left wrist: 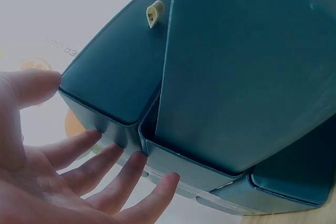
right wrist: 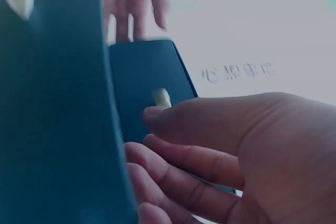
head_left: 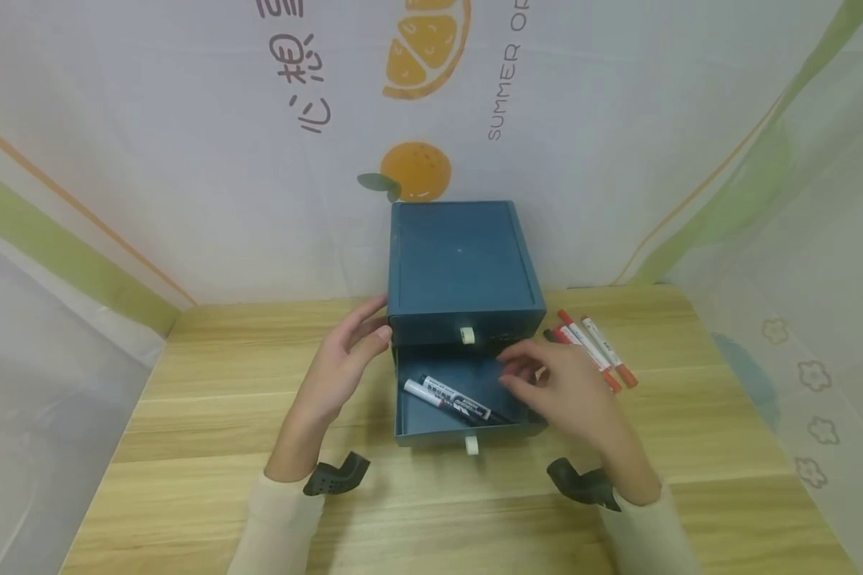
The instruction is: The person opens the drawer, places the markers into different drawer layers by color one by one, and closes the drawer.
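A dark blue drawer cabinet [head_left: 463, 255] stands against the back cloth. Its pulled-out drawer [head_left: 431, 438], below the top one, holds a white-barrelled marker [head_left: 446, 390] with a black cap and, beside it, another marker [head_left: 424, 394] with a white end. My left hand [head_left: 338, 363] rests its fingers and thumb against the cabinet's left side, at the top drawer's corner. Over the right part of the open drawer is my right hand [head_left: 568, 387], its fingers loosely bent. Nothing shows between them in the right wrist view, where the drawer front [right wrist: 58, 108] partly hides the fingertips.
Several red and white markers [head_left: 604, 350] lie on the wooden table [head_left: 187, 415] to the right of the cabinet. White loop pulls [head_left: 467, 335] stick out from the drawer fronts. A printed cloth [head_left: 582, 160] hangs behind the table.
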### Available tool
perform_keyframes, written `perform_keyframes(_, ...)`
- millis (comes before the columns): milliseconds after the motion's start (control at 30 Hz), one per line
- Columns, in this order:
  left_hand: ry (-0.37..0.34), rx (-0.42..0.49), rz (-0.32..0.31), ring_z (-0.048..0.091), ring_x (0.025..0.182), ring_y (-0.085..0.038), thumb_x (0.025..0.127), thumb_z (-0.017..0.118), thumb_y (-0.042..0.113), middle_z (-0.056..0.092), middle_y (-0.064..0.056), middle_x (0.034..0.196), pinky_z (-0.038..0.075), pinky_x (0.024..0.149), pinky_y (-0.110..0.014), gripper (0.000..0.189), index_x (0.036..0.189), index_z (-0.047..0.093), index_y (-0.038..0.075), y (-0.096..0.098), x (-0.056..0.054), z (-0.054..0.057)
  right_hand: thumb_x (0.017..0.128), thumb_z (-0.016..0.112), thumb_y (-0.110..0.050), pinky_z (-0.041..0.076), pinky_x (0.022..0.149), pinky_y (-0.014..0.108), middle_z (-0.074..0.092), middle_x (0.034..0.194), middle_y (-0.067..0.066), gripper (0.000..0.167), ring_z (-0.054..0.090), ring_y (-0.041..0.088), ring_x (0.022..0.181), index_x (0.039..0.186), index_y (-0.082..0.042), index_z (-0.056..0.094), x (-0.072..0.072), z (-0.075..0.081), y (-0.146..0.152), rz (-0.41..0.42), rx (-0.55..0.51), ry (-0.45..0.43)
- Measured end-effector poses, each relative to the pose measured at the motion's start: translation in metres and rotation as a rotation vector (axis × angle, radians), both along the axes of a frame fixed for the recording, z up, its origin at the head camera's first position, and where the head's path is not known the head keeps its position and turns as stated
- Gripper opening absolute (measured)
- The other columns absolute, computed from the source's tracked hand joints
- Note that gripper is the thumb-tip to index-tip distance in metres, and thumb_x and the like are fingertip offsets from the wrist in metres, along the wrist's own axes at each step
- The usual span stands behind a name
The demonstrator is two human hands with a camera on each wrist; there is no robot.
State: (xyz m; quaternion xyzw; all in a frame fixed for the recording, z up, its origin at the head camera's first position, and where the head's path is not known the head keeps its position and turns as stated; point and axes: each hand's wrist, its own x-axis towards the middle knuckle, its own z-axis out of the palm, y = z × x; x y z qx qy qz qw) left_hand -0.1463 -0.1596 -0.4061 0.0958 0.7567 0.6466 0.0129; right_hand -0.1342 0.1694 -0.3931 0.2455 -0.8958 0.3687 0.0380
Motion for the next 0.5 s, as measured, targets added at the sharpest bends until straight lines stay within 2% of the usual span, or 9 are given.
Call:
perform_keyframes(133, 0.003, -0.002, 0.000, 0.054, 0.148, -0.038, 0.114, 0.061, 0.019, 0.052, -0.018, 0.165, 0.046, 0.120, -0.060, 0.058, 0.167, 0.044, 0.005, 0.000, 0.000, 0.000, 0.093, 0.085, -0.001, 0.060, 0.068, 0.027, 0.077, 0.091, -0.008, 0.018, 0.070, 0.010, 0.081, 0.110, -0.005, 0.082, -0.003, 0.005, 0.017, -0.058, -0.037, 0.011)
perform_keyframes(300, -0.001, -0.007, 0.002, 0.055, 0.148, -0.037, 0.114, 0.062, 0.020, 0.052, -0.016, 0.165, 0.047, 0.119, -0.059, 0.058, 0.168, 0.044, 0.006, 0.000, 0.000, -0.001, 0.094, 0.087, -0.005, 0.060, 0.070, 0.026, 0.078, 0.094, -0.007, 0.019, 0.072, 0.010, 0.083, 0.113, -0.008, 0.082, -0.006, 0.008, 0.038, -0.117, -0.043, 0.037)
perform_keyframes(500, -0.011, -0.010, 0.005, 0.055, 0.148, -0.035, 0.113, 0.062, 0.021, 0.052, -0.015, 0.165, 0.047, 0.120, -0.060, 0.059, 0.168, 0.044, 0.008, 0.000, -0.001, -0.001, 0.100, 0.083, -0.015, 0.059, 0.071, 0.028, 0.081, 0.103, 0.000, 0.019, 0.074, 0.019, 0.090, 0.118, -0.010, 0.082, -0.010, 0.010, 0.060, -0.207, -0.021, -0.009)
